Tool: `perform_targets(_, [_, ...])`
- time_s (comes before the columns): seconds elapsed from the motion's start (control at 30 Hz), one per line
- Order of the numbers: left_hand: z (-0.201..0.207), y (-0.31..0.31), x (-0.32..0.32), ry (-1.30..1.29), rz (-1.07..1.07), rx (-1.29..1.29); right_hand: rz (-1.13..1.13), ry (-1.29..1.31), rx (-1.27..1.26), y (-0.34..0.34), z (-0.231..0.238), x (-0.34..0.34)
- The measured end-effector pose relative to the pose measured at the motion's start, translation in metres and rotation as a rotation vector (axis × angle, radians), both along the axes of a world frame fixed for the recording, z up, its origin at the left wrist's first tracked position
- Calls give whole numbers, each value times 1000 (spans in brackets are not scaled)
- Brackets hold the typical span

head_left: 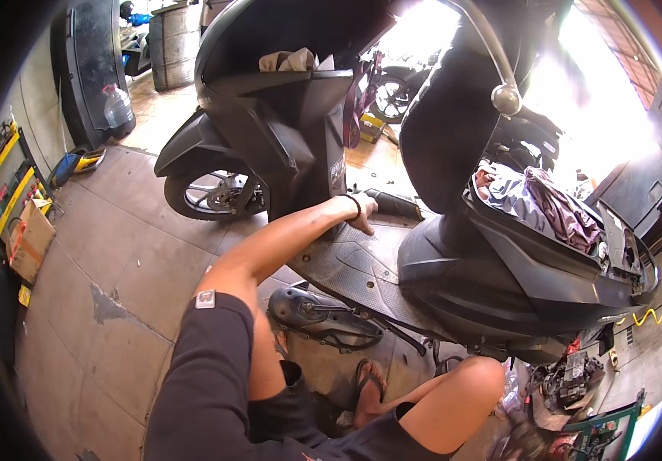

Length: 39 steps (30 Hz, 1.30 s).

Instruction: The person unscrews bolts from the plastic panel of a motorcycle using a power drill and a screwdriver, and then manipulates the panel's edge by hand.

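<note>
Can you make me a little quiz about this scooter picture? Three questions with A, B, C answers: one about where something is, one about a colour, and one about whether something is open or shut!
1. Where does the left hand rest?
A. on the scooter's footboard
B. on the front wheel
C. on the water jug

2. What colour is the coiled hose at the right edge?
A. blue
B. yellow
C. white

3. How is the scooter's seat?
A. shut flat
B. taken off and lying on the floor
C. lifted up, with the storage bin open

Answers:
1. A, the hand lies at the front of the dark footboard, a band round its wrist.
2. B, the coil shows yellow against the floor.
3. C, the seat stands raised and cloths show inside the bin.

The right hand is out of view.
</note>
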<state>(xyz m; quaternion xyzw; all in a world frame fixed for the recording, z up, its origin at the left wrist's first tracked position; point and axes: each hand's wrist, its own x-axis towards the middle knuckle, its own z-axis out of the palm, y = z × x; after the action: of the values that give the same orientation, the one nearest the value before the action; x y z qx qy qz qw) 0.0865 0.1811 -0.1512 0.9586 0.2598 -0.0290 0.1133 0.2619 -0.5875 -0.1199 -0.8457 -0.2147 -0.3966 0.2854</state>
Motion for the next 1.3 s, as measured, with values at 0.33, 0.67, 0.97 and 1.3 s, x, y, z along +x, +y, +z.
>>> perform_targets(0.33, [61, -43, -32, 220, -197, -77, -144, 1311, 902, -109, -257, -40])
perform_targets(0.67, [76, -120, -92, 413, -214, -424, -473, 1129, 416, -115, -391, -64])
perform_targets(0.97, [70, -106, -101, 193, 23, -815, -446, 680, -278, -9, -315, -125])
perform_targets(1.3, [118, -146, -37, -111, -164, -456, -818, 1047, -428, -204, -389, 25])
